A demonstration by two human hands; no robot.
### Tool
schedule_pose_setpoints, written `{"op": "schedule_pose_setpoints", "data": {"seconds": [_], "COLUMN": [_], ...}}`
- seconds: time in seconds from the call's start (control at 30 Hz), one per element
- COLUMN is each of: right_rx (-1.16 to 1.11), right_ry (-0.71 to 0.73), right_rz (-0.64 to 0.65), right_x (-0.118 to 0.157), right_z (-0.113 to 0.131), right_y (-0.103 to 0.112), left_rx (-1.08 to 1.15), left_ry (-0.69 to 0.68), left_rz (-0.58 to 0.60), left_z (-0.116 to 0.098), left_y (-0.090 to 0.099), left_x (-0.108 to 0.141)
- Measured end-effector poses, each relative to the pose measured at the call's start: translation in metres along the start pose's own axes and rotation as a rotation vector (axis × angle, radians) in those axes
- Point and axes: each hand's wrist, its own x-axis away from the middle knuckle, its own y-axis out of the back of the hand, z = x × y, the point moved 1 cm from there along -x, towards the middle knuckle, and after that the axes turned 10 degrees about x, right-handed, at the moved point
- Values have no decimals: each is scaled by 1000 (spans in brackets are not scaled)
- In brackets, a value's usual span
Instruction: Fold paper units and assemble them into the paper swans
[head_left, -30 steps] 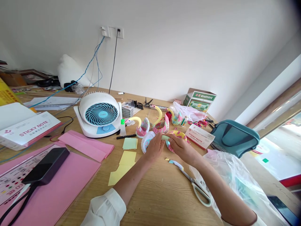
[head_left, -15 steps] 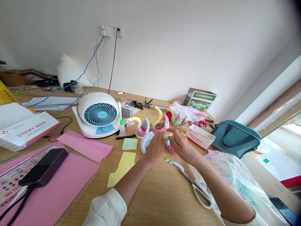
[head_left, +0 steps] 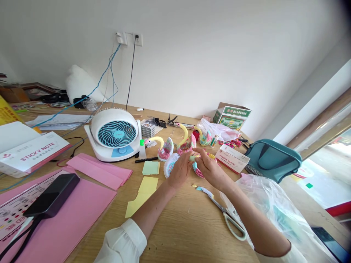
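A small pale green folded piece of paper [head_left: 192,158] is pinched between my two hands above the desk. My left hand [head_left: 179,170] has its fingers closed on the paper's left side. From the right, my right hand [head_left: 207,166] grips the same paper. Just beyond them stand several folded-paper swans, among them a pink one [head_left: 165,152] with a yellow neck. A blue-and-white paper piece [head_left: 170,165] lies beside my left hand. Partly hidden under my right hand is a pink, blue and yellow paper piece [head_left: 197,171].
Scissors [head_left: 223,209] lie to the right, by a clear plastic bag [head_left: 271,208]. Green notes [head_left: 150,167] and yellow notes [head_left: 147,185] are at the left, near a glue bottle [head_left: 142,149] and a black marker [head_left: 146,159]. A fan [head_left: 113,135] and sticky note box [head_left: 233,158] stand farther back.
Both hands keep their pinch on the green paper with barely any finger movement. The whole view has shifted slightly.
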Motion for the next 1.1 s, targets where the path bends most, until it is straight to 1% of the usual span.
{"op": "schedule_pose_setpoints", "data": {"seconds": [0.07,0.1,0.13,0.2,0.23,0.27,0.3,0.37,0.4,0.47,0.5,0.57,0.7,0.8,0.93,1.1], "right_rx": [-101,-187,-289,-473,-524,-533,-511,-476,-467,-380,-346,-309,-329,-362,-424,-523], "right_ry": [-40,-69,-100,-174,-217,-266,-309,-342,-319,-250,-218,-185,-211,-238,-265,-285], "right_rz": [17,20,3,-97,-162,-211,-210,-132,-114,-138,-148,-155,-173,-208,-225,-225], "right_x": [2,4,7,15,20,25,30,39,42,45,45,41,28,19,10,6], "right_z": [-4,-8,-14,-31,-40,-49,-57,-67,-68,-67,-64,-60,-64,-75,-88,-93], "right_y": [7,11,13,8,0,-12,-28,-64,-82,-109,-119,-131,-139,-143,-149,-157], "left_rx": [-7,-11,-16,-26,-32,-32,-23,-1,9,21,25,28,2,-30,-58,-113], "left_ry": [-19,-17,-2,75,130,188,244,333,360,387,393,406,434,447,452,481], "left_rz": [15,17,3,-63,-106,-116,-97,-27,7,53,71,98,93,49,-11,-82], "left_z": [-2,-1,0,9,16,24,32,47,53,61,64,66,67,64,55,45], "left_y": [8,15,23,43,52,61,67,73,73,70,67,62,59,60,59,59], "left_x": [0,1,2,4,6,7,9,13,14,16,17,19,23,29,39,47]}}
